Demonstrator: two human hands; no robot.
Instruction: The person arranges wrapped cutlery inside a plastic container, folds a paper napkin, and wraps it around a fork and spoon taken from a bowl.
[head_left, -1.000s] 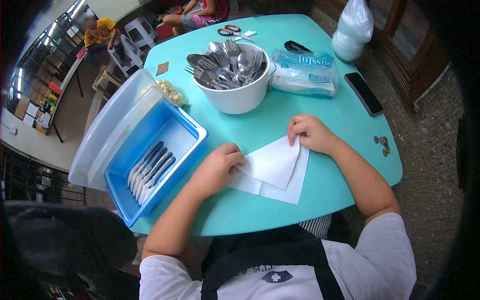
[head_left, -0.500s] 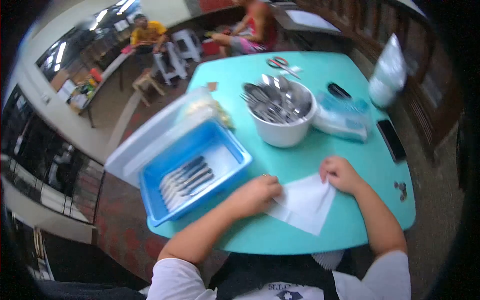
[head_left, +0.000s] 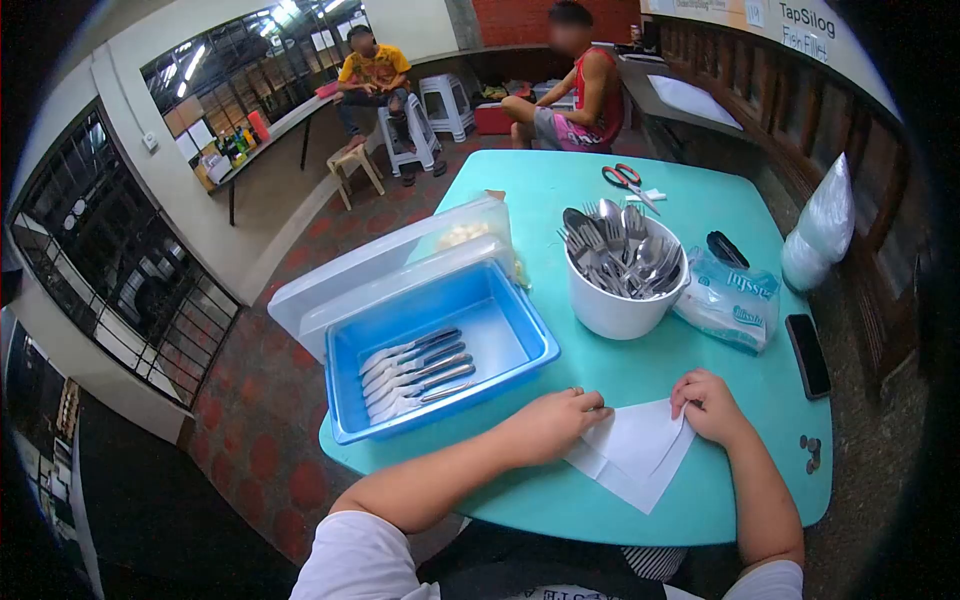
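A white paper napkin (head_left: 637, 452) lies partly folded on the table in front of me, one pointed corner toward my body. My left hand (head_left: 556, 426) is closed at the napkin's upper left edge, with its thumb and fingertips on the paper. At the upper right corner, my right hand (head_left: 706, 406) pinches the napkin between bent fingers. Left of my hands, a blue plastic tub (head_left: 520, 318) holds several utensils wrapped in white napkins (head_left: 415, 372), their handles sticking out. Beyond the napkin stands a white bucket (head_left: 620, 317) full of loose spoons and forks (head_left: 622, 250).
A napkin pack (head_left: 735, 305) lies beside the bucket. Scissors (head_left: 630, 185), a black phone (head_left: 808, 356) and coins (head_left: 811, 452) are on the turquoise table (head_left: 520, 500). A clear lid (head_left: 390, 258) leans behind the tub. Two people (head_left: 375, 75) sit farther back.
My view has tilted upward, so the table sits lower and farther right in the picture. Both hands stay at the same edges of the napkin, with only slight finger movement.
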